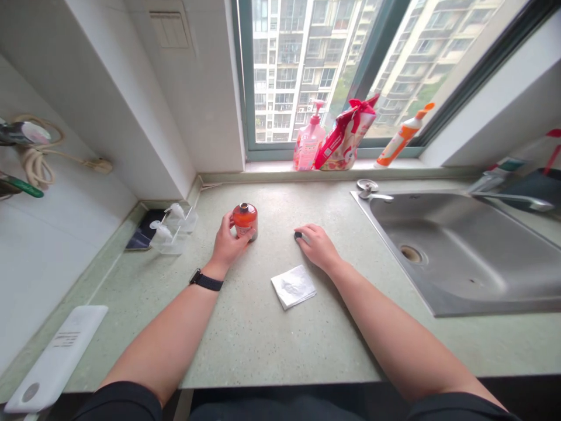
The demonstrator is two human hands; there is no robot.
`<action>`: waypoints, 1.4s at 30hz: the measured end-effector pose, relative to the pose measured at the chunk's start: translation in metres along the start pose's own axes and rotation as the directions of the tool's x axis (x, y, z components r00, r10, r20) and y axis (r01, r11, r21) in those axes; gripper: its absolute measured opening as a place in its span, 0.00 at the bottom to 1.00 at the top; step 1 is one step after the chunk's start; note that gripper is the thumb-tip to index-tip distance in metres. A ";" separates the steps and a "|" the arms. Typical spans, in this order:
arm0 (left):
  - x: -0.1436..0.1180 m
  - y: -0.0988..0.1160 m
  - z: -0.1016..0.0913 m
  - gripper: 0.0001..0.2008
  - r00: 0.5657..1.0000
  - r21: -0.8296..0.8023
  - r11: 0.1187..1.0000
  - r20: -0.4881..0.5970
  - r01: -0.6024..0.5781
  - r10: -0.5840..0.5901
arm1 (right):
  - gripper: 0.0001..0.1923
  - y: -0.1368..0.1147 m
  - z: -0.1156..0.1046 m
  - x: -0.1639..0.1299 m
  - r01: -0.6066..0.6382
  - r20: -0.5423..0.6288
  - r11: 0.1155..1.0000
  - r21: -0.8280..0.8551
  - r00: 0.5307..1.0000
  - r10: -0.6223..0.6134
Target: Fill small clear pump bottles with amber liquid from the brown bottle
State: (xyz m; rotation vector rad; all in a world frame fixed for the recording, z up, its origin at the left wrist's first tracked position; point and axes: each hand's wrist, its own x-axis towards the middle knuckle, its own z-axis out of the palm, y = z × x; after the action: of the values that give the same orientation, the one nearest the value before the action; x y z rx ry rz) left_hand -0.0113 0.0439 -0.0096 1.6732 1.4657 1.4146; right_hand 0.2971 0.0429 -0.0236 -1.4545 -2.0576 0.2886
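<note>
My left hand is wrapped round an orange-red bottle that stands upright on the counter, its narrow mouth uncovered. A label shows on its front, partly behind my thumb. To the right, my right hand rests at the counter surface, its fingers closed on a small black cap. Between my forearms lies a folded white tissue, apart from both hands.
A steel sink with a faucet is on the right. Clear plastic containers stand at left, a white board nearer me. On the sill are a pink pump bottle, a red bag and an orange-white bottle.
</note>
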 end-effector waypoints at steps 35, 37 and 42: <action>-0.020 0.030 0.003 0.36 0.919 -0.127 0.964 0.297 -0.233 0.261 | 0.10 -0.117 -0.048 0.047 0.154 -0.120 0.772 0.617 0.988 -0.101; -0.020 0.029 0.003 0.36 0.921 -0.137 0.966 0.298 -0.220 0.252 | 0.09 -0.115 -0.046 0.044 0.154 -0.090 0.784 0.601 0.988 -0.124; -0.020 0.028 0.003 0.36 0.920 -0.142 0.968 0.309 -0.207 0.242 | 0.05 -0.114 -0.045 0.043 0.219 -0.083 0.830 0.513 0.975 -0.205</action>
State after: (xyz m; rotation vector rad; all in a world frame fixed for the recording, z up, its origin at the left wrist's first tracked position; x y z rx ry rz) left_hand 0.0052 0.0178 0.0058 1.9443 1.0252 1.2301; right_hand 0.2250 0.0320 0.0834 -0.8851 -1.8960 0.6740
